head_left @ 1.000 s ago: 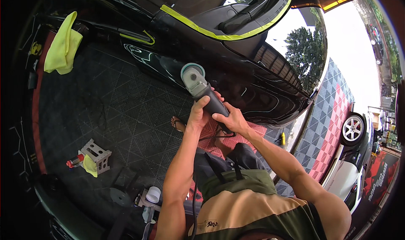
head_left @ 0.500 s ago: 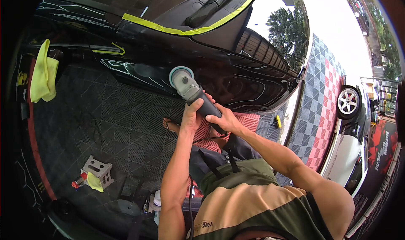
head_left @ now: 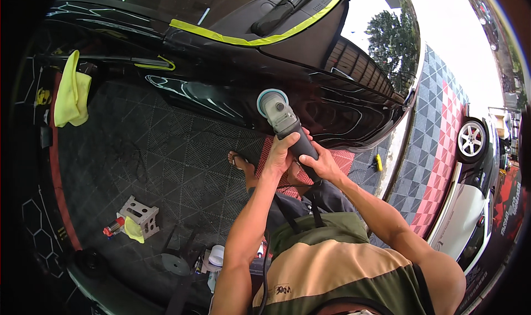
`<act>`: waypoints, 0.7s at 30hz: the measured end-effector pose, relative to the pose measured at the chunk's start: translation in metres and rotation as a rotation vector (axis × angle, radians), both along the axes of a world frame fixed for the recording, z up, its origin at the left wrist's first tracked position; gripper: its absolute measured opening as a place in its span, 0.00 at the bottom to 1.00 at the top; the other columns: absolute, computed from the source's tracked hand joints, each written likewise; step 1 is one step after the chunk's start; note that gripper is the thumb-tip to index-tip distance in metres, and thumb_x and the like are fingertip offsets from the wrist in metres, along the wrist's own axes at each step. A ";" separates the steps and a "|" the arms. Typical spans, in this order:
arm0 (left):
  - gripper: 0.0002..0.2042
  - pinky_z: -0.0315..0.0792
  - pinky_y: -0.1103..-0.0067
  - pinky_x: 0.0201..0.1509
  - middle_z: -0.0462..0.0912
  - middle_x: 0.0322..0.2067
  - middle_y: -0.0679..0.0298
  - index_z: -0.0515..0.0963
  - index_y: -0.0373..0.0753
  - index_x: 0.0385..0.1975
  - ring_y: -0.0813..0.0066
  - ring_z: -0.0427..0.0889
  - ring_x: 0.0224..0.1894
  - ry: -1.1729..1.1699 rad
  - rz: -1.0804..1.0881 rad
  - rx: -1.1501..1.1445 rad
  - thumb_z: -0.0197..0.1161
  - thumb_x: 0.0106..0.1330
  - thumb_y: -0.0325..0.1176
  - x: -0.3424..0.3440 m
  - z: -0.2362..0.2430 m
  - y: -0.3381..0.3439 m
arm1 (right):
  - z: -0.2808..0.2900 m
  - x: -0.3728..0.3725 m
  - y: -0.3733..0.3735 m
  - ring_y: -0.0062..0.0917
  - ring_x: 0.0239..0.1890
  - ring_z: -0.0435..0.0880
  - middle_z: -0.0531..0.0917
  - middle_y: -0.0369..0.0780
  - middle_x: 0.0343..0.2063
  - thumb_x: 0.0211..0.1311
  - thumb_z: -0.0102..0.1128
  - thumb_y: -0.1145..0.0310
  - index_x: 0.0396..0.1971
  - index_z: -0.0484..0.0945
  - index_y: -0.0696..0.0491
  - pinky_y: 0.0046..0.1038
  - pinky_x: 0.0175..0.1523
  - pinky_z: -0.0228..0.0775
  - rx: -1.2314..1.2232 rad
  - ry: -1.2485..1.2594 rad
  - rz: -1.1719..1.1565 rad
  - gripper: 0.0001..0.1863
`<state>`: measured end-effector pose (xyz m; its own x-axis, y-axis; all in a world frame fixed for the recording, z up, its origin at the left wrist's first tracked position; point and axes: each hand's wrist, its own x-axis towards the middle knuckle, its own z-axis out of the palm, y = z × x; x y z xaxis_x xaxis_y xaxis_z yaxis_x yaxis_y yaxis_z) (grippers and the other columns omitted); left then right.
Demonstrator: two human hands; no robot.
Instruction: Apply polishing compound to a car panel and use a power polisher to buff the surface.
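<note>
My left hand and my right hand are both closed on the dark grip of a polisher with a silver head and a round pad rimmed light blue. The pad is on the glossy black car panel, below a strip of yellow masking tape along the glass edge. Another short piece of yellow tape sits further left on the car. A black cord runs from the tool down past my body.
A yellow cloth hangs at far left. A perforated metal step with a red-topped bottle and cloth stands on the tiled floor. Containers sit behind my left arm. A car with a white wheel is at right.
The polisher, gripped by both hands throughout, has moved rightward along the black panel over the last second. The whole view has shifted somewhat as well.
</note>
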<state>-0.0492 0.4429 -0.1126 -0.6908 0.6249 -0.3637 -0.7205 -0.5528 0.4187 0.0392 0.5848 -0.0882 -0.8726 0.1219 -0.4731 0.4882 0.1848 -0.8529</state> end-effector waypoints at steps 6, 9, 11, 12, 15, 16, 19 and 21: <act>0.31 0.71 0.61 0.65 0.79 0.40 0.61 0.71 0.39 0.52 0.63 0.81 0.45 0.046 0.080 0.071 0.77 0.50 0.45 -0.034 -0.011 -0.046 | 0.012 -0.052 -0.041 0.31 0.35 0.85 0.84 0.48 0.31 0.51 0.70 0.47 0.47 0.76 0.64 0.32 0.43 0.76 0.126 -0.017 0.143 0.36; 0.33 0.66 0.59 0.70 0.80 0.40 0.61 0.72 0.39 0.53 0.63 0.81 0.45 0.062 0.157 0.145 0.78 0.49 0.45 -0.053 -0.019 -0.068 | 0.014 -0.079 -0.064 0.39 0.32 0.87 0.85 0.51 0.27 0.49 0.72 0.45 0.48 0.76 0.65 0.35 0.41 0.77 0.178 0.021 0.183 0.39; 0.34 0.65 0.59 0.72 0.80 0.40 0.61 0.72 0.40 0.53 0.62 0.82 0.45 0.081 0.190 0.187 0.79 0.48 0.46 -0.067 -0.026 -0.082 | 0.019 -0.095 -0.078 0.43 0.29 0.88 0.85 0.50 0.24 0.49 0.71 0.43 0.50 0.75 0.64 0.36 0.37 0.79 0.250 0.075 0.230 0.40; 0.34 0.63 0.59 0.73 0.80 0.41 0.61 0.72 0.40 0.53 0.62 0.82 0.46 0.096 0.213 0.230 0.79 0.48 0.46 -0.072 -0.029 -0.087 | 0.027 -0.103 -0.085 0.43 0.29 0.88 0.85 0.50 0.24 0.49 0.71 0.43 0.50 0.75 0.64 0.36 0.37 0.79 0.249 0.074 0.247 0.40; 0.36 0.60 0.59 0.75 0.80 0.41 0.61 0.71 0.40 0.54 0.61 0.81 0.47 0.129 0.267 0.310 0.79 0.47 0.48 -0.093 -0.029 -0.096 | 0.036 -0.129 -0.102 0.44 0.32 0.88 0.85 0.52 0.26 0.47 0.71 0.44 0.49 0.75 0.63 0.39 0.39 0.79 0.413 0.156 0.289 0.39; 0.37 0.59 0.59 0.75 0.80 0.41 0.61 0.71 0.40 0.54 0.61 0.81 0.47 0.146 0.290 0.345 0.79 0.47 0.48 -0.099 -0.029 -0.100 | 0.035 -0.136 -0.107 0.44 0.32 0.88 0.85 0.52 0.26 0.47 0.71 0.44 0.49 0.75 0.63 0.39 0.39 0.79 0.415 0.160 0.301 0.39; 0.39 0.59 0.60 0.75 0.80 0.43 0.61 0.70 0.40 0.56 0.62 0.80 0.49 0.204 0.352 0.401 0.79 0.47 0.51 -0.118 -0.031 -0.112 | 0.044 -0.157 -0.122 0.45 0.34 0.88 0.86 0.52 0.32 0.46 0.72 0.46 0.48 0.76 0.61 0.40 0.41 0.79 0.512 0.161 0.355 0.37; 0.41 0.59 0.59 0.75 0.79 0.44 0.62 0.68 0.41 0.58 0.63 0.78 0.50 0.251 0.400 0.429 0.79 0.47 0.55 -0.125 -0.033 -0.116 | 0.045 -0.166 -0.129 0.45 0.35 0.88 0.86 0.52 0.34 0.45 0.72 0.46 0.49 0.75 0.61 0.40 0.41 0.79 0.533 0.158 0.372 0.38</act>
